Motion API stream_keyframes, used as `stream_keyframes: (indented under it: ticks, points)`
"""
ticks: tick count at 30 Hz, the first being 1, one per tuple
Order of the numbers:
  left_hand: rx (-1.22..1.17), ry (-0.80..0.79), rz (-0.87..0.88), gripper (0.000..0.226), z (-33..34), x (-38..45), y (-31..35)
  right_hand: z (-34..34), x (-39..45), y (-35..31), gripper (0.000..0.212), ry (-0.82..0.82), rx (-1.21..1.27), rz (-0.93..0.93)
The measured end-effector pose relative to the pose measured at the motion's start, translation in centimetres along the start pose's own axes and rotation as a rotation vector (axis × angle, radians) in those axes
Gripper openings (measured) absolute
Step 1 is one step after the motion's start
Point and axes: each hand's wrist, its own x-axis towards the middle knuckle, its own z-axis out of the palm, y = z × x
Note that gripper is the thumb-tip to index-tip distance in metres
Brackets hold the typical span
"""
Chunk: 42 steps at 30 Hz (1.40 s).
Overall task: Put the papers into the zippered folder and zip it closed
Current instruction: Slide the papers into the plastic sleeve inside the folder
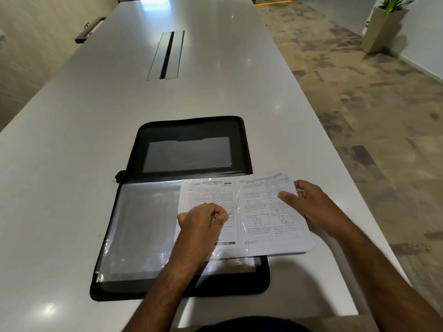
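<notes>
Folder [167,149]: lies unzipped and flat on the bench [72,164] before me.
My left hand [203,218]: fingers curled shut, pinching the clear sleeve [143,224] edge over the papers.
Papers [259,212]: half over the folder's right edge.
My right hand [311,202]: fingers gripping the papers' right side, thumb on top.

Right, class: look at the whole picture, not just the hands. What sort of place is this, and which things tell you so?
Probably an office meeting room. The long pale table has a cable slot down its middle, the floor is patterned carpet, and a potted plant stands in a tall planter by the wall.
</notes>
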Motion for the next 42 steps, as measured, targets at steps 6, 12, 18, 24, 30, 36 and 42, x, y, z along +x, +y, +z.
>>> stream_keyframes:
  ticks: [6, 12, 18, 24, 30, 36, 42]
  points:
    - [0.041, 0.018, 0.012, 0.024, 0.0, -0.3, 0.2, -1.5, -0.9, 0.3, 0.023, -0.052, 0.156, 0.044]
    - [0.104, 0.026, -0.015, 0.027, 0.0, 0.0, 0.7, -0.4, -0.3, 0.4, 0.022, -0.056, 0.063, -0.026]
    - [0.124, 0.015, -0.022, 0.031, 0.3, 0.2, 0.1, 1.4, 0.4, 0.4, 0.020, -0.091, 0.061, -0.038]
    - [0.125, -0.016, -0.016, 0.025, 0.0, 0.4, 0.1, 1.8, 0.3, 0.6, 0.026, -0.124, 0.053, -0.008]
    - [0.101, -0.067, -0.008, 0.027, -0.5, 0.3, 0.4, -0.3, 0.1, 0.8, 0.015, -0.221, 0.062, 0.055]
    - [0.085, -0.073, 0.013, 0.019, -0.6, 0.4, 0.1, 1.6, 0.5, 0.9, 0.011, -0.215, 0.012, 0.012]
    - [0.077, -0.072, 0.053, 0.022, -0.4, 0.6, -0.6, 3.2, 0.6, -0.3, 0.012, -0.212, 0.003, -0.022]
